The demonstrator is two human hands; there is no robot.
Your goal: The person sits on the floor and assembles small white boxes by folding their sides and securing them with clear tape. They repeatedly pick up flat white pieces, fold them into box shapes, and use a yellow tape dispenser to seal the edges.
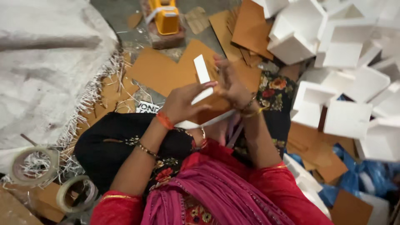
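White woven sack (46,75) fills my left, frayed edge out. Heap of finished white boxes (346,71) at right. Brown card sheets (166,71) on the floor ahead. Over my lap, the half-folded box (203,89) (white outside, brown inside): my left hand (183,104) grips its flap, my right hand (231,85) presses the wall, fingers spread. Yellow tape dispenser (165,16) beyond; two tape rolls (75,193) lower left.

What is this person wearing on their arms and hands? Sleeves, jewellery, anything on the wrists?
Both arms have short red sleeves with gold-trimmed cuffs. The left hand has an orange thread band at the wrist and a thin gold bangle further up the forearm. The right hand has thin gold bangles at the wrist. No gloves.
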